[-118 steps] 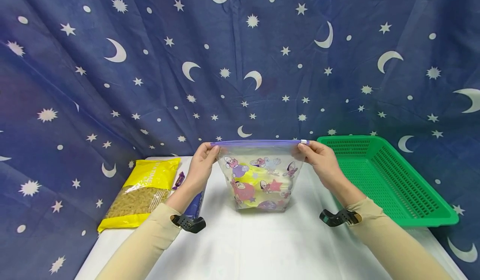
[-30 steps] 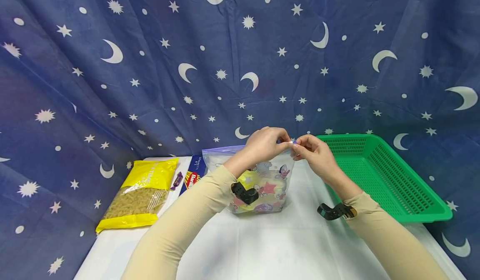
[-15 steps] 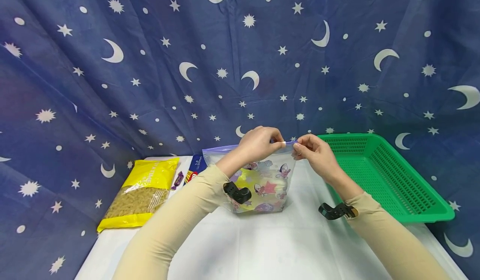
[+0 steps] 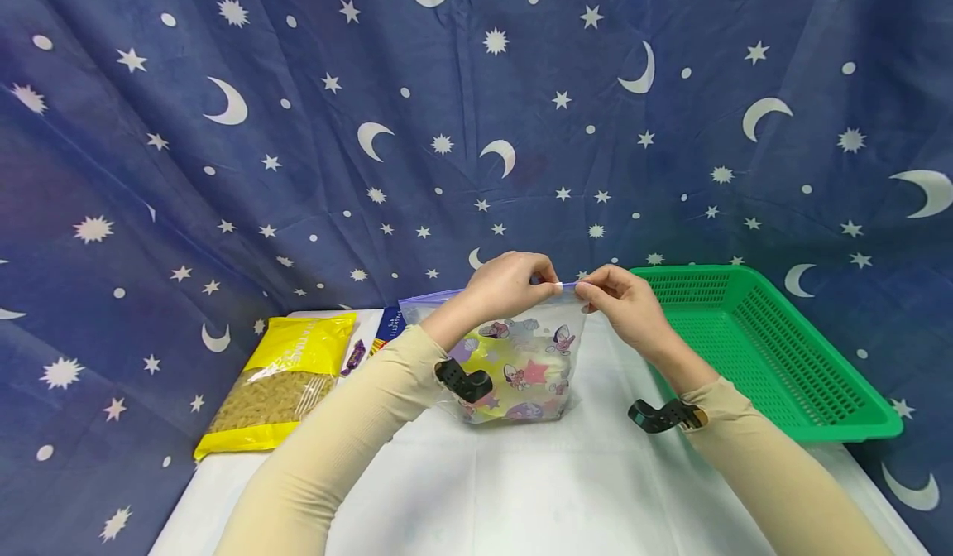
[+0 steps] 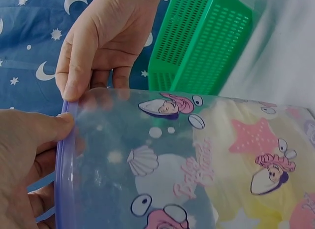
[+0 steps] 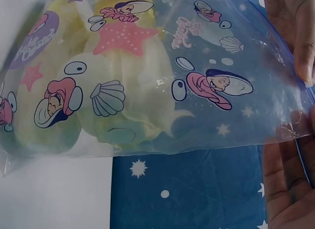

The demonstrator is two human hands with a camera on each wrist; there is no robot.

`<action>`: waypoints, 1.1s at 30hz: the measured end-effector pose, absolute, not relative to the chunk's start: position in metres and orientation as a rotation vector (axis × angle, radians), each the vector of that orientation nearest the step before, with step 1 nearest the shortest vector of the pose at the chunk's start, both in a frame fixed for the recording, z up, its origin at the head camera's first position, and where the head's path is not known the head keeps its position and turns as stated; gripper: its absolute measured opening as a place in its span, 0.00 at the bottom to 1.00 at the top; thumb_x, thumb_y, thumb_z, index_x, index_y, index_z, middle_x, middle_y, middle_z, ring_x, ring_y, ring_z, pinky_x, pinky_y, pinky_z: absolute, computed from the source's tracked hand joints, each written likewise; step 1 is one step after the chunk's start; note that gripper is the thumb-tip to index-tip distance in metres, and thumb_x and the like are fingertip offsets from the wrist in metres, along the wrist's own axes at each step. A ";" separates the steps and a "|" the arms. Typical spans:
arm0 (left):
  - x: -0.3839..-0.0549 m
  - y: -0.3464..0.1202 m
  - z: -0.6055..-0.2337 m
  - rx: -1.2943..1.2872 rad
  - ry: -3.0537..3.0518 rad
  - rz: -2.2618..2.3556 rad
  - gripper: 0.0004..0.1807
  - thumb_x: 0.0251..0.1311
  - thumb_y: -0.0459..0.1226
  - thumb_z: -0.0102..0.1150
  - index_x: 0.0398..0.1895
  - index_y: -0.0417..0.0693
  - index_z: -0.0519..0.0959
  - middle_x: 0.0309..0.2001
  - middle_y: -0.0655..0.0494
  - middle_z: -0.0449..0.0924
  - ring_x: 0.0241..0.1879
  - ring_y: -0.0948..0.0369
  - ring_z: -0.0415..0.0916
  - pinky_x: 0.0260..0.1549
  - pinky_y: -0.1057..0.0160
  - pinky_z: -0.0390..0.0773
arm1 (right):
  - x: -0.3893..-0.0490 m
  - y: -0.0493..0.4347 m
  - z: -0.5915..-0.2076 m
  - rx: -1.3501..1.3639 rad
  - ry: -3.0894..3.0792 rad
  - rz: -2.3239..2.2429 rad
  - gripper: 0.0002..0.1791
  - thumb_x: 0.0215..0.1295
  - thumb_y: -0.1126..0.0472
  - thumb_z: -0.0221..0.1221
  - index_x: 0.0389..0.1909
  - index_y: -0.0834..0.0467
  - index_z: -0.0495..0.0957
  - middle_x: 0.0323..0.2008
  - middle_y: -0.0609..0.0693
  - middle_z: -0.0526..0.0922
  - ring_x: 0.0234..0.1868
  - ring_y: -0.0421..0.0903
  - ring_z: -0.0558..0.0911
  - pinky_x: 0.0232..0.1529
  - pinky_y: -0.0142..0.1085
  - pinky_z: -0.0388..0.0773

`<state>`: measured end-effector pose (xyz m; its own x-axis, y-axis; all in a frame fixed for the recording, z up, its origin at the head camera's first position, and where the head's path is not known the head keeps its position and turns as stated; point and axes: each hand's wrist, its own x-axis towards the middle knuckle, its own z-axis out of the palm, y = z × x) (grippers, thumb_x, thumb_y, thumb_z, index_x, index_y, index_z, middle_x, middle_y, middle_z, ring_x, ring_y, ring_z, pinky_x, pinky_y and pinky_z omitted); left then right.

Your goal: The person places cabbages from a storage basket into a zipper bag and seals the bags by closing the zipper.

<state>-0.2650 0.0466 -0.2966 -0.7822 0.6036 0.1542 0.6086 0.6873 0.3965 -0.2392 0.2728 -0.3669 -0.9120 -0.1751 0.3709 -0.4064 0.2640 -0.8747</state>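
- We see a clear zip bag (image 4: 521,366) printed with cartoon shells and starfish, standing upright on the white table (image 4: 536,490), with pale yellow contents inside.
- Our left hand (image 4: 510,285) pinches the purple zip strip (image 5: 66,155) near its right end; it has slid there from the far left corner a few seconds ago.
- Our right hand (image 4: 621,299) pinches the same strip's right end, with the small white slider (image 4: 558,288) between the two hands.
- Over the last second the hands have drawn slightly leftward together, which suggests the seal is being worked.
- A green plastic basket (image 4: 782,357) sits just right of the bag.
- A yellow pasta packet (image 4: 286,382) and a blue Barilla box (image 4: 383,333) lie to the left.
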 end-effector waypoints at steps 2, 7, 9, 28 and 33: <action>-0.265 0.043 -0.296 -1.032 -2.878 -0.692 0.10 0.72 0.49 0.60 0.46 0.57 0.85 0.43 0.65 0.84 0.37 0.67 0.78 0.36 0.63 0.78 | -0.240 0.272 -0.367 0.547 -2.323 1.711 0.14 0.75 0.57 0.60 0.46 0.68 0.79 0.43 0.58 0.84 0.39 0.49 0.84 0.45 0.36 0.84; -0.266 0.034 -0.296 -1.023 -2.884 -0.712 0.11 0.72 0.49 0.60 0.46 0.57 0.85 0.44 0.65 0.84 0.37 0.66 0.78 0.36 0.63 0.78 | -0.241 0.272 -0.366 0.527 -2.322 1.712 0.15 0.75 0.57 0.61 0.44 0.68 0.79 0.42 0.60 0.84 0.40 0.47 0.84 0.44 0.35 0.84; -0.267 0.030 -0.297 -1.016 -2.888 -0.717 0.11 0.72 0.50 0.61 0.45 0.57 0.85 0.44 0.64 0.84 0.37 0.65 0.78 0.35 0.63 0.77 | -0.242 0.271 -0.366 0.523 -2.326 1.708 0.15 0.75 0.56 0.61 0.44 0.68 0.79 0.43 0.61 0.84 0.40 0.47 0.84 0.44 0.34 0.84; -0.272 0.001 -0.301 -1.008 -2.907 -0.775 0.10 0.72 0.49 0.60 0.45 0.58 0.85 0.40 0.67 0.83 0.28 0.61 0.75 0.63 0.56 0.70 | -0.242 0.275 -0.369 0.515 -2.284 1.761 0.16 0.74 0.58 0.61 0.44 0.70 0.78 0.40 0.58 0.84 0.38 0.47 0.84 0.43 0.34 0.84; -0.274 -0.009 -0.302 -0.993 -2.903 -0.781 0.09 0.72 0.48 0.60 0.44 0.58 0.85 0.40 0.65 0.82 0.29 0.60 0.74 0.54 0.58 0.76 | -0.243 0.278 -0.370 0.533 -2.255 1.790 0.16 0.74 0.59 0.61 0.44 0.71 0.77 0.40 0.57 0.84 0.38 0.47 0.83 0.43 0.34 0.84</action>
<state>-0.2739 -0.0094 -0.3022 -0.8029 0.5814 0.1319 0.5691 0.6816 0.4600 -0.2434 0.2776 -0.3701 -0.9118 -0.1479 0.3831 -0.4067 0.1952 -0.8925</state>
